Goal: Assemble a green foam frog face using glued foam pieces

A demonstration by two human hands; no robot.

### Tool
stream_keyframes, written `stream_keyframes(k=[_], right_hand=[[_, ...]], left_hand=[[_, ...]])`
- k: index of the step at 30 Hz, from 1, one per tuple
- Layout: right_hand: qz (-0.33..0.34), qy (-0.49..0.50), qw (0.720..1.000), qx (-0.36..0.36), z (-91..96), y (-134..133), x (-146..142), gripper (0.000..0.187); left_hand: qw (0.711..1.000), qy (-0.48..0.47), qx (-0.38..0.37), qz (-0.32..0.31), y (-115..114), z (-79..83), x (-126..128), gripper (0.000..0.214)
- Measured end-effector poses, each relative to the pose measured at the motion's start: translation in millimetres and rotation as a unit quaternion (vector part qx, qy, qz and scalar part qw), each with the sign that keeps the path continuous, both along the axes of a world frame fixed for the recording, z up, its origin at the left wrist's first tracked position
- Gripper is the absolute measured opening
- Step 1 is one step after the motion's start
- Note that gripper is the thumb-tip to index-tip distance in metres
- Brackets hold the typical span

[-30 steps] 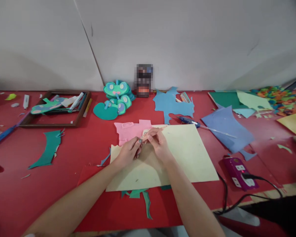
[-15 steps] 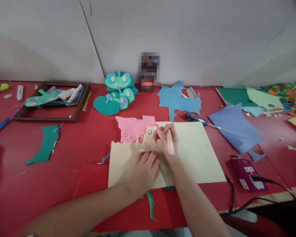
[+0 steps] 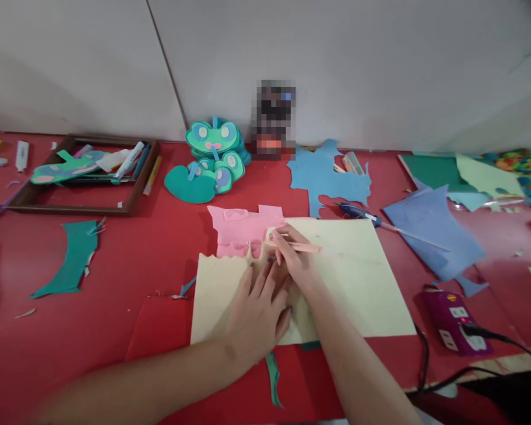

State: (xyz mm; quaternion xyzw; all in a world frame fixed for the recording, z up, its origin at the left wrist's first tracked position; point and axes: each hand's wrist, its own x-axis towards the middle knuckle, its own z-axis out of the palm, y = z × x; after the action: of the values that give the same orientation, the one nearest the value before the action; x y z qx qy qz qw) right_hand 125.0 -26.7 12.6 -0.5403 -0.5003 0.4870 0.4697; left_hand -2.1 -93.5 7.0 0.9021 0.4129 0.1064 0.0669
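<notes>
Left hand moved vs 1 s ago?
Yes. The left hand has drawn back from the pink sheet toward the person, now flat on the cream sheet; the right hand holds a pink stick.

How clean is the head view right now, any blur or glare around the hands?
Head view: light is soft and even, no glare on the cream sheet; the pink stick in the right hand is slightly smeared; a pixelated patch hides something at the wall.

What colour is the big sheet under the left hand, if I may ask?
The sheet is pale yellow; head view.
</notes>
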Motion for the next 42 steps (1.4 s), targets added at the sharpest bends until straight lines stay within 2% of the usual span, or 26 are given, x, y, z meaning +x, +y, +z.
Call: stream_keyframes(k=[2,7,11,14,20,26,38,42], right_hand=[[-0.012,-0.017,1.000,0.002,1.8,-1,0,0.019],[-0.075,-0.089,0.993,0.023,-1.0,0,-2,0.031],[-0.093,-0.140,0.985,0.049,-3.5,1,-4,0.036],[-0.101,-0.136,0.985,0.043,-3.9,1,-5,0.037],[-0.092,-0.134,0.986,0.039,-4.8,-1,-4,0.035],[-0.096,-0.145,0.983,0.049,-4.7,-3,-2,0.035],[-0.054,-0.174,0.981,0.069,-9.6,-2,-1,0.035],[-0.074,-0.170,0.981,0.058,-9.7,-2,-1,0.033]], left_hand=[[1.000,-0.003,-0.008,0.003,0,0.0,-1,0.039],[1.000,0.016,-0.008,0.012,0,3.4,0,0.041],[0.999,0.041,0.001,0.019,-2,6.4,2,0.042],[0.998,0.049,0.009,0.029,-4,4.9,3,0.041],[0.997,0.052,0.024,0.058,-8,-0.8,4,0.051],[0.995,0.063,0.025,0.072,-10,0.3,4,0.052],[0.995,0.067,0.020,0.064,-11,-1.3,4,0.052],[0.995,0.069,0.035,0.064,-11,-0.5,4,0.050]])
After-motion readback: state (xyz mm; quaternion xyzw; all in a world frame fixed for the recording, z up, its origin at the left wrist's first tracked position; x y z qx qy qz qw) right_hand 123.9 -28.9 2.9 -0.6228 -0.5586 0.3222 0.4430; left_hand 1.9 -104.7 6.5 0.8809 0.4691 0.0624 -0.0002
